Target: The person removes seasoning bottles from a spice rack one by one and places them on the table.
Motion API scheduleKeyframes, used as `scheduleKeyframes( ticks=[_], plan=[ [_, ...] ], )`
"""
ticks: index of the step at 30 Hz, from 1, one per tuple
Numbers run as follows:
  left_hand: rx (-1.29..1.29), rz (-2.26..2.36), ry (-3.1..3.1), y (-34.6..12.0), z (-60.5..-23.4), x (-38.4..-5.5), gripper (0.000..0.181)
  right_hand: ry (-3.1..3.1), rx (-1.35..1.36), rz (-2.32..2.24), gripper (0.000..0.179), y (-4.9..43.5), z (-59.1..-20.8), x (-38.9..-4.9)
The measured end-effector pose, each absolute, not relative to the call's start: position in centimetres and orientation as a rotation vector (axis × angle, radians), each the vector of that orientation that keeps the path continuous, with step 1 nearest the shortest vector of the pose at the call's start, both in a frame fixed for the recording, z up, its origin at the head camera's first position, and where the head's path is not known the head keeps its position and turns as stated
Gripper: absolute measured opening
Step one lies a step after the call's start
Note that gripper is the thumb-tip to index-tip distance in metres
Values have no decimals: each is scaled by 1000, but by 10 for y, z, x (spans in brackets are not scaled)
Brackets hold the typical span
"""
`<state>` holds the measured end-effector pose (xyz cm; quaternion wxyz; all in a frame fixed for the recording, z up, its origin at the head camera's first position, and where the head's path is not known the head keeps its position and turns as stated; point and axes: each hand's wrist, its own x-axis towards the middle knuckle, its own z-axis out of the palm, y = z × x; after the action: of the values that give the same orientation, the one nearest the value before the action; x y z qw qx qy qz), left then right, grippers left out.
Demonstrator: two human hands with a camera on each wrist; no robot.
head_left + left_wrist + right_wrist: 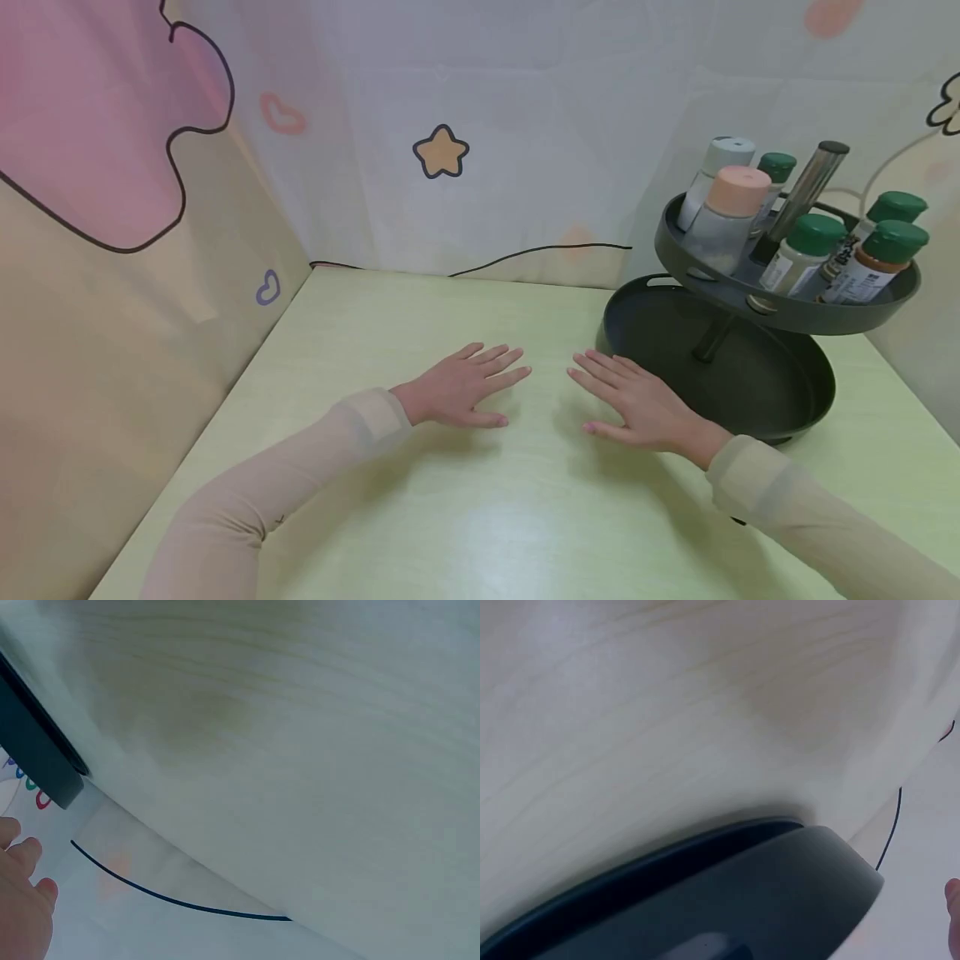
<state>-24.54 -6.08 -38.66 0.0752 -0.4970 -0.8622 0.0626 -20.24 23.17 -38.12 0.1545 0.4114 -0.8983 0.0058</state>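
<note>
Both hands hover over the pale wood-grain table (465, 517), palms down and fingers spread, a gap between their fingertips. My left hand (461, 389) is near the middle, holding nothing; part of that hand (22, 900) shows at the left edge of the left wrist view. My right hand (645, 406), likewise holding nothing, is just left of a dark two-tier round rack. The rack's lower tray (810, 392) has nothing in it. Its upper tray (825, 317) carries several bottles, among them a pink-capped bottle (727, 225) and a green-capped jar (802, 254).
Also on the upper tray are a white-capped bottle (716, 171) and a brown jar with a green cap (873, 262). A dark post (806, 192) rises from its centre. A printed cloth (480, 83) with a star and hearts hangs behind the table and along the left side.
</note>
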Motion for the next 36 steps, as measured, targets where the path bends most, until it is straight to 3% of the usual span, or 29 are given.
scheduleKeyframes(
  ticks=[20, 36],
  plan=[
    [-1483, 182, -2583, -62, -382, -246, 67, -2400, 1169, 206, 60, 240, -356, -199],
    [-1474, 155, -2567, -64, -385, -246, 66, -2100, 958, 488, 51, 241, -331, -189]
  ],
)
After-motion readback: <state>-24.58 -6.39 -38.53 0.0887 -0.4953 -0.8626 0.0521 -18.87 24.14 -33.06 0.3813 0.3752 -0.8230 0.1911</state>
